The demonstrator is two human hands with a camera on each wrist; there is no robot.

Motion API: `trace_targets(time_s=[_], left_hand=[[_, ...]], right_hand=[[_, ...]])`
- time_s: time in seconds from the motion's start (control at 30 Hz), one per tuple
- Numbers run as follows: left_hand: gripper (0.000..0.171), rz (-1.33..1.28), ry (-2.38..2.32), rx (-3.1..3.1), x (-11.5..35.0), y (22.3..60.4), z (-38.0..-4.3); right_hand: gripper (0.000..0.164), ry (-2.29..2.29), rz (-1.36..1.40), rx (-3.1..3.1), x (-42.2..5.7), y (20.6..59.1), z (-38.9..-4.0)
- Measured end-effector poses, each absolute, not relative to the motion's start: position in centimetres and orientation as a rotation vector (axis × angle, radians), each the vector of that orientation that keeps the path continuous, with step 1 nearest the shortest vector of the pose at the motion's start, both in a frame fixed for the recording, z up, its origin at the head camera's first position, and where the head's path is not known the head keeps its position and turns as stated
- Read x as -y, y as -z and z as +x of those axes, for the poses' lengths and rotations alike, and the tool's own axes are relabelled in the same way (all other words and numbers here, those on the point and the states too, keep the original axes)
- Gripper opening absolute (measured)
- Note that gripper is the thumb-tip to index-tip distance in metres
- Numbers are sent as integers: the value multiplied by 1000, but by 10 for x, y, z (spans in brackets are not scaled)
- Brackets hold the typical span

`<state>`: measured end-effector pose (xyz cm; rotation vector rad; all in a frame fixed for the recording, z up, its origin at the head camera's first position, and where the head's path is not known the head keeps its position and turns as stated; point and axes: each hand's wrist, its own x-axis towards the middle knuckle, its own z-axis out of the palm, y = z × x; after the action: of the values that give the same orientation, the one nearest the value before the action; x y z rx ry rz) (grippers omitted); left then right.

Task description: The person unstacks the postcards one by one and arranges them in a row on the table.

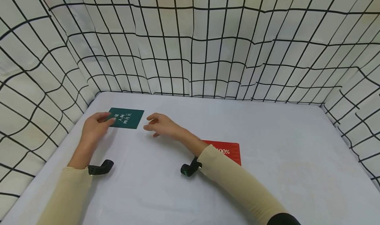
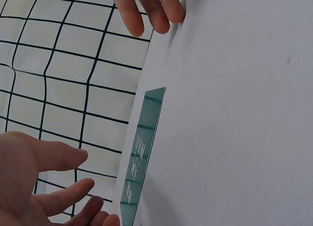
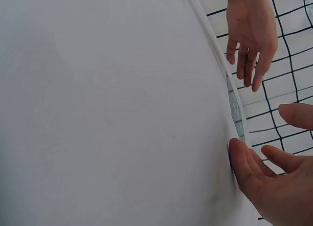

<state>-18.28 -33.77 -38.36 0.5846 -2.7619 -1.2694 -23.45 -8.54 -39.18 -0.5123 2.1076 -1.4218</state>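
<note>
A flat dark green card (image 1: 130, 118) with white characters lies on the white tabletop, toward the far left. At its left edge is my left hand (image 1: 96, 126), thumb and fingers spread apart over the card's border in the head view. From the left wrist view, that hand (image 2: 44, 182) looks to be just above the green card (image 2: 142, 157), pinching nothing. My right hand (image 1: 163, 124) hovers just right of the card with loosely bent fingers and holds nothing. In the right wrist view the right hand (image 3: 274, 182) hides part of the card (image 3: 234, 108).
A red flat piece (image 1: 234, 152) printed with "100%" lies beneath my right forearm, which covers part of it. Black wire grid panels (image 1: 190, 53) backed with white sheeting stand along the rear and both sides of the table (image 1: 285, 165).
</note>
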Motion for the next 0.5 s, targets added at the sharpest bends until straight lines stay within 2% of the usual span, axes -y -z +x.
trace_targets(time_s=[0.5], left_hand=[[50, 143, 1126, 2840, 265, 376, -175]], right_hand=[[51, 1334, -627, -2233, 25, 379, -226]])
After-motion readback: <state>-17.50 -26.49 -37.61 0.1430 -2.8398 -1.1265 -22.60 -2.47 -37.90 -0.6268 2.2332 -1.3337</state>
